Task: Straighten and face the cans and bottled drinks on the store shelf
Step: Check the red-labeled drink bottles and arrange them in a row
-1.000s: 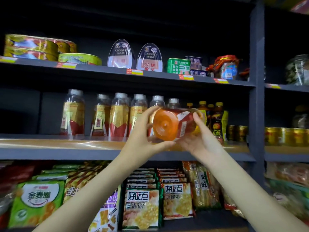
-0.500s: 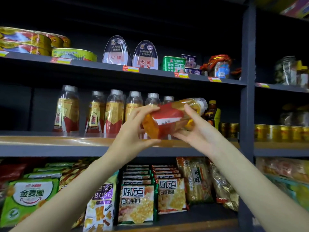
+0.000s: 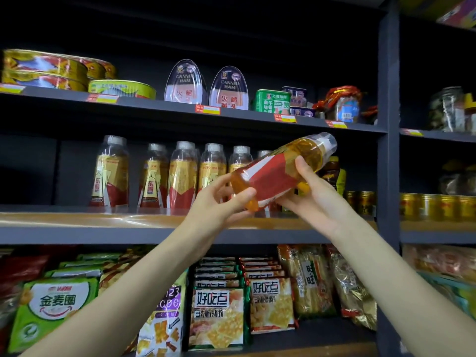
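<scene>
I hold an amber drink bottle (image 3: 275, 173) with a red label in front of the middle shelf (image 3: 103, 229). It is tilted, cap up to the right, base down to the left. My left hand (image 3: 219, 202) grips its base end with thumb and fingers. My right hand (image 3: 313, 202) holds its upper body from below and behind, thumb on the side. A row of matching bottles (image 3: 167, 176) stands upright on that shelf to the left. Darker bottles (image 3: 333, 173) and gold cans (image 3: 360, 202) stand to the right, partly hidden by the held bottle and my right hand.
The top shelf (image 3: 154, 104) carries flat tins, two oval canned hams (image 3: 206, 86), green tins and a jar. Snack bags (image 3: 219, 315) fill the bottom shelf. A dark upright post (image 3: 389, 150) divides this bay from the right bay, where more gold cans (image 3: 438, 207) stand.
The bottle has swung from base-toward-me to lying sideways, then tilted with its cap rising to the upper right. Both hands kept hold and the view shifted slightly left.
</scene>
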Tool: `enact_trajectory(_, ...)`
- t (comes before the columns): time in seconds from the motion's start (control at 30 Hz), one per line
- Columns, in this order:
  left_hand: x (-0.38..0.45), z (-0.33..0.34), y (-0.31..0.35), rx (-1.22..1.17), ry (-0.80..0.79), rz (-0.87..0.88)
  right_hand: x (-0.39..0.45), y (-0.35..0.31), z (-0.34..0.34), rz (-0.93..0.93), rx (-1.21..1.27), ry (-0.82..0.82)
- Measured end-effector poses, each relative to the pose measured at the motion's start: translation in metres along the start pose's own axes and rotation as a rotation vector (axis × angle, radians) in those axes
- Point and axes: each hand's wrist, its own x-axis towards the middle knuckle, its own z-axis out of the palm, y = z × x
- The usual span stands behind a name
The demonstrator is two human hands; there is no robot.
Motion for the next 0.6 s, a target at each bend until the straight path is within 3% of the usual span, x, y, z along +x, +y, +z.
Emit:
enact_trajectory(0.07, 0.002, -0.006, -0.001, 0.344, 0.061, 0.204, -0.001, 0.000, -0.004, 0.057, -0.044, 0.013)
enact_trajectory(0.2, 0.001, -0.014, -0.009, 0.820, -0.085, 0.504, -0.002, 0.006, -0.006, 0.119, 0.042, 0.050)
enact_trajectory(0.3, -0.003, -0.017, -0.021, 0.866, -0.134, 0.461, -0.003, 0.015, -0.011, 0.034, -0.061, 0.056)
enact_trajectory(0.43, -0.006, -0.028, -0.030, 0.927, -0.126, 0.313, -0.009, 0.020, -0.023, -0.259, -0.712, 0.126)
enact_trajectory(0.6, -0.004, -0.027, -0.030, 0.847, -0.059, 0.264, -0.009, 0.024, -0.037, -0.434, -1.050, 0.107)
